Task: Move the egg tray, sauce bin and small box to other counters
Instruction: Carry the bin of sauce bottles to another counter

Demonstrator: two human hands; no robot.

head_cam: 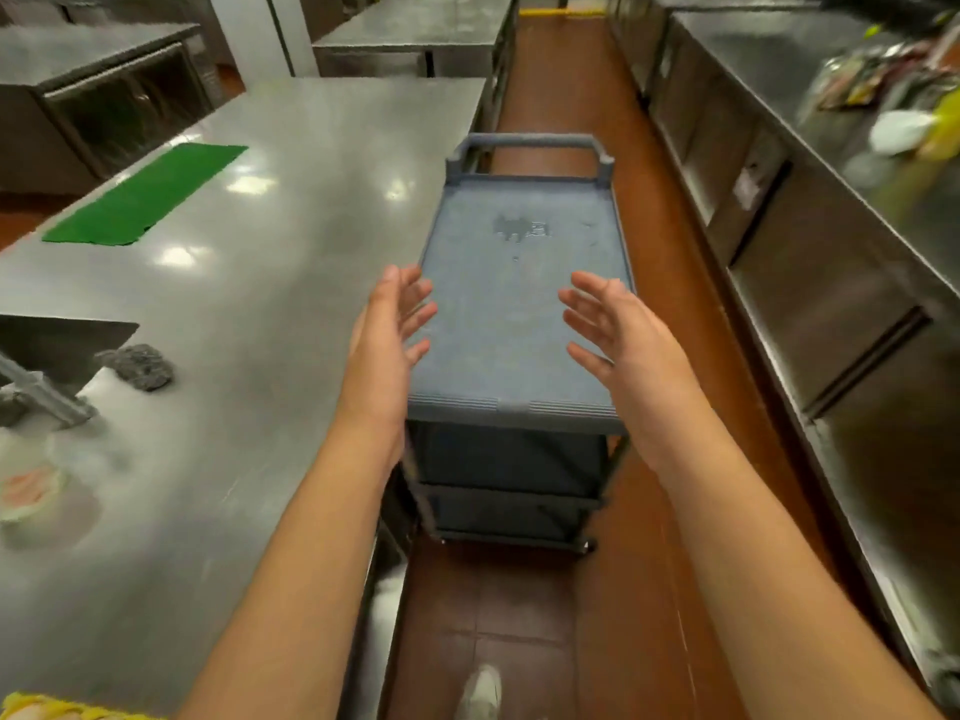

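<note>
My left hand (389,330) and my right hand (618,335) are both stretched out over the near end of a grey plastic cart (519,283), palms facing each other, fingers apart, holding nothing. The cart's top shelf is bare apart from a dark wet-looking mark. No egg tray, sauce bin or small box is clearly in view. A yellow object (47,709) shows at the bottom left corner, cut off by the frame edge.
A steel counter (260,304) on the left carries a green mat (145,194), a dark scouring pad (137,366) and a pale round dish (26,491). The right steel counter (810,80) holds blurred packets (883,80). The cart stands in a brown tiled aisle (561,85).
</note>
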